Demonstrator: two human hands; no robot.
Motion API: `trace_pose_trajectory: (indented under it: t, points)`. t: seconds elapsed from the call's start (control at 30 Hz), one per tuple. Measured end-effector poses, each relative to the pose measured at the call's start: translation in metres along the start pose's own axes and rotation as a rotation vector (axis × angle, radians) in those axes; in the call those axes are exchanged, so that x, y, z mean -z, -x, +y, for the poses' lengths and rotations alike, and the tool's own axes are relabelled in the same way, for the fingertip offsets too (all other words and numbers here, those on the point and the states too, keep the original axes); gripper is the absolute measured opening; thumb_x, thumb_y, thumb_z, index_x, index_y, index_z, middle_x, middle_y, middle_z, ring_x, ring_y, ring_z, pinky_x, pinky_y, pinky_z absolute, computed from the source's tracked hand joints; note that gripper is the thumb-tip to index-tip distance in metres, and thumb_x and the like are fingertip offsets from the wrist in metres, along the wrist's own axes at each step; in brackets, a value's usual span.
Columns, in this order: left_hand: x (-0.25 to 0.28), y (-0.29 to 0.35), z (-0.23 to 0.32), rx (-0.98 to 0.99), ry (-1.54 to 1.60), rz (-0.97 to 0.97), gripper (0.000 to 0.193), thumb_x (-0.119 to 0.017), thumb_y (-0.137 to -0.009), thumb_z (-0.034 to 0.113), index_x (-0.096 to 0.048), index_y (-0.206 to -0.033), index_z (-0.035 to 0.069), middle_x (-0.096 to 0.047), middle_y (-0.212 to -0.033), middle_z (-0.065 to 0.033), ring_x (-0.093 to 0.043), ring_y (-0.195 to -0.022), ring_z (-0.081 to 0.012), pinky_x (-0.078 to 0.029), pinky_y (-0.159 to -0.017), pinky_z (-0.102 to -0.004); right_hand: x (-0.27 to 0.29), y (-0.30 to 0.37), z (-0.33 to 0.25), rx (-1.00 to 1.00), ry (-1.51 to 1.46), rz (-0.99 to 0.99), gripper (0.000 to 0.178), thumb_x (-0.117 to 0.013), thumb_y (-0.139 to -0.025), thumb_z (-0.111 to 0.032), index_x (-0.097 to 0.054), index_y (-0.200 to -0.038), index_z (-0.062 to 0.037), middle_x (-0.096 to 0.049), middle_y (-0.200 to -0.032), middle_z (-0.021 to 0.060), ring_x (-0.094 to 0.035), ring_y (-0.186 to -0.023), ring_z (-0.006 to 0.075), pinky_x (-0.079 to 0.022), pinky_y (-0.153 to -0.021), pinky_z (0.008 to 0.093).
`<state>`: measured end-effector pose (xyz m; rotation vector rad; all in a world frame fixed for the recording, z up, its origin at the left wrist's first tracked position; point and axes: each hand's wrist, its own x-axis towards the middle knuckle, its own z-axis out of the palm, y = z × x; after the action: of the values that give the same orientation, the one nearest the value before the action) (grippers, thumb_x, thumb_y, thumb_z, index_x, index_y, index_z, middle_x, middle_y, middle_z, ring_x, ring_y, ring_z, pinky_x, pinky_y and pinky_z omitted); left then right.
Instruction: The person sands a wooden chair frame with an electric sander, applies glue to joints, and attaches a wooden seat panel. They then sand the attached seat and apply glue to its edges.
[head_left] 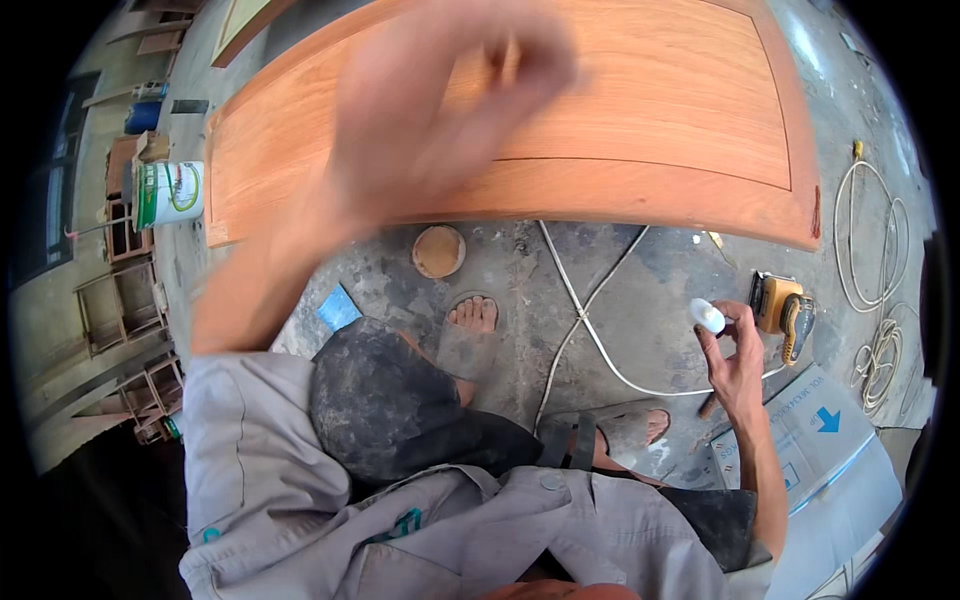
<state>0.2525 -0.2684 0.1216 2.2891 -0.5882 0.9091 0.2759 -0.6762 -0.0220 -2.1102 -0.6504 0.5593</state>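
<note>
My left hand (420,125) is raised over the wooden panel (640,90), a reddish-brown door-like board with a framed inset. Motion smears its fingers; they look curled, with thumb and forefinger near each other, and I cannot make out anything between them. Lower and to the right, my right hand (738,365) is closed round a small white bottle (708,317), its pale tip facing up. Just right of that hand, a yellow and black power sander (782,312) sits on the floor.
A round tan lid-like disc (438,251) and a blue sheet (339,308) lie near my feet. White cable (590,335) crosses the floor, with more coiled cord (878,360) at right. Flattened cardboard (820,450) lies right; a white-green bucket (172,194) stands left.
</note>
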Motion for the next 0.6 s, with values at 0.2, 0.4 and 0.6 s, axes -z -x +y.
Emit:
trace_pose_trajectory:
  t: [0.2, 0.4, 0.6]
  points:
    - [0.057, 0.133, 0.063, 0.988, 0.522, -0.551, 0.014, -0.078, -0.09, 0.006, -0.077, -0.102, 0.0, -0.075, -0.093, -0.0104, -0.07, -0.082, -0.023, -0.056, -0.07, -0.0311, -0.019, -0.007, 0.003, -0.07, -0.068, -0.097, 0.025, -0.076, -0.092, -0.004, -0.06, -0.112, -0.0008, -0.071, -0.103, 0.0118, -0.07, -0.088, 0.0215, -0.056, -0.075, 0.033]
    - [0.015, 0.323, 0.045, 0.897, -0.277, -0.728, 0.011, -0.072, -0.09, 0.01, -0.075, -0.1, 0.007, -0.069, -0.095, -0.0093, -0.069, -0.089, -0.0324, -0.056, -0.072, -0.0421, -0.031, -0.008, -0.012, -0.001, -0.074, -0.102, 0.028, -0.077, -0.09, -0.003, -0.06, -0.112, -0.0008, -0.071, -0.105, 0.0129, -0.071, -0.089, 0.0213, -0.057, -0.075, 0.0329]
    - [-0.023, 0.372, 0.011, 0.787, -0.47, -0.58, 0.015, -0.072, -0.084, 0.012, -0.075, -0.098, 0.011, -0.07, -0.1, -0.008, -0.07, -0.095, -0.0307, -0.058, -0.074, -0.044, -0.035, 0.003, -0.016, 0.016, -0.043, -0.024, 0.029, -0.08, -0.089, -0.005, -0.062, -0.111, -0.0022, -0.072, -0.105, 0.0136, -0.071, -0.091, 0.0228, -0.058, -0.074, 0.0337]
